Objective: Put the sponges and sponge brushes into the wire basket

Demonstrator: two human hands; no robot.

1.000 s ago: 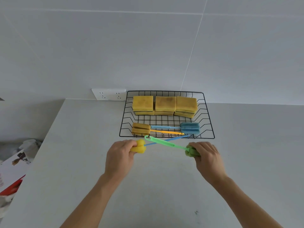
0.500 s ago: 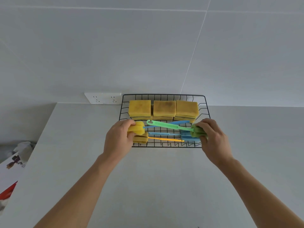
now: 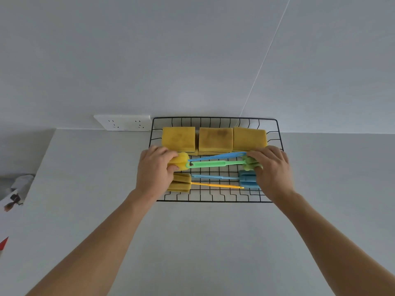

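A black wire basket (image 3: 215, 198) stands against the wall. Stacks of yellow sponges (image 3: 215, 139) fill its back row. Near its front lie two sponge brushes: one with a brown-yellow head (image 3: 180, 183) and one with a blue head (image 3: 246, 180). My left hand (image 3: 155, 170) grips the yellow sponge head (image 3: 179, 160) of a blue-handled brush over the basket's middle. My right hand (image 3: 271, 170) grips the green sponge head (image 3: 251, 163) of a green-handled brush (image 3: 215, 164). The two handles lie almost parallel, pointing opposite ways.
A white double socket (image 3: 124, 122) sits on the wall left of the basket. The grey counter (image 3: 203, 242) ends at a left edge, beyond which lie a printed box (image 3: 8, 208) and crumpled white material. A tiled wall rises directly behind the basket.
Both hands carried their brushes from the counter in front of the basket forward and over its middle. The crossed handles have swung nearly parallel.
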